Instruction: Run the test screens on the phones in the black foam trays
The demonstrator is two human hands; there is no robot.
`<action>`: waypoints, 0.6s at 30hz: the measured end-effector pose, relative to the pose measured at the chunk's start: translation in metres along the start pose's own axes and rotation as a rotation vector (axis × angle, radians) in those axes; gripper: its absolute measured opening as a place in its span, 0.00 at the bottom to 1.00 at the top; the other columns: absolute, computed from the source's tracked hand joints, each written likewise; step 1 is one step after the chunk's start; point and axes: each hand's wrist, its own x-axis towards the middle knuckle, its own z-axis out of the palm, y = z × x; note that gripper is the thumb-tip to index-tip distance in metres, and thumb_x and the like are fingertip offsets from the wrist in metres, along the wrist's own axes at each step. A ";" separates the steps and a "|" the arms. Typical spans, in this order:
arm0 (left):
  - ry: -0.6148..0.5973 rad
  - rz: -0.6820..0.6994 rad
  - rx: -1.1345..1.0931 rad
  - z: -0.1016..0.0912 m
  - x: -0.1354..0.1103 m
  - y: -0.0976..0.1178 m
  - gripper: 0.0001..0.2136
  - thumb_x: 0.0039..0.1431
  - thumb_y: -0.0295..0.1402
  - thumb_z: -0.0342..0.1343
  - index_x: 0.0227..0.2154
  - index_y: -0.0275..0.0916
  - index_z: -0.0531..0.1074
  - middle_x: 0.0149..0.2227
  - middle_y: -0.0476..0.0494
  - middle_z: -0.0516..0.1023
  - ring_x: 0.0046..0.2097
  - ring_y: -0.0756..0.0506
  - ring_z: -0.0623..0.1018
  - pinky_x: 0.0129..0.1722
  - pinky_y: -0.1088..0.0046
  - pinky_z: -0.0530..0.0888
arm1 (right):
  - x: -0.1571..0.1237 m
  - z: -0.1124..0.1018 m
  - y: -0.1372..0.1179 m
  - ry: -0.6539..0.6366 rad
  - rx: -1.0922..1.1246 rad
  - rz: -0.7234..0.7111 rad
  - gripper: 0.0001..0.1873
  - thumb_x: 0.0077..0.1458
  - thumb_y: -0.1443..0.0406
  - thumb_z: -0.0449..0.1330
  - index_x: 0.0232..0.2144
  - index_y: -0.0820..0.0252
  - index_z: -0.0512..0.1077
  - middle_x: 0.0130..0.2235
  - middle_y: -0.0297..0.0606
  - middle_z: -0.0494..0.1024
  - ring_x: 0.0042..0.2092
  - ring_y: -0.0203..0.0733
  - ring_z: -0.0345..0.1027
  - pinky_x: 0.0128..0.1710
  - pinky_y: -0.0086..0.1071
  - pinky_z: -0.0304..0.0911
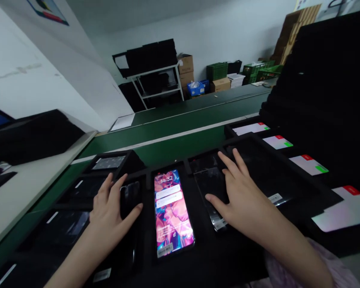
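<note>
My left hand (108, 214) is over a dark-screened phone (132, 194) in a black foam tray, fingers and thumb apart. Between my hands lies a lit phone (172, 212), its colourful lock screen reading 14:32 and a small label at its lower end. My right hand (238, 192) lies across the right side of another dark phone (210, 186), with the thumb at its left edge and the fingers stretched past it. That phone sits slightly askew, and my palm hides part of it. Whether either hand presses on its phone, I cannot tell.
More dark phones lie in the black tray (52, 228) on the left. On the right, several lit white screens (309, 164) show red and green corners beside a tall black stack (333, 88). A green conveyor belt (156, 142) runs behind; a shelf (162, 94) stands beyond.
</note>
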 end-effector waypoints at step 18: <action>-0.018 -0.061 -0.075 -0.005 -0.003 0.004 0.31 0.68 0.57 0.41 0.65 0.45 0.62 0.76 0.32 0.50 0.79 0.31 0.48 0.76 0.39 0.51 | -0.009 -0.015 0.118 0.259 -0.066 0.232 0.35 0.62 0.39 0.54 0.42 0.63 0.82 0.70 0.53 0.67 0.76 0.76 0.42 0.68 0.70 0.59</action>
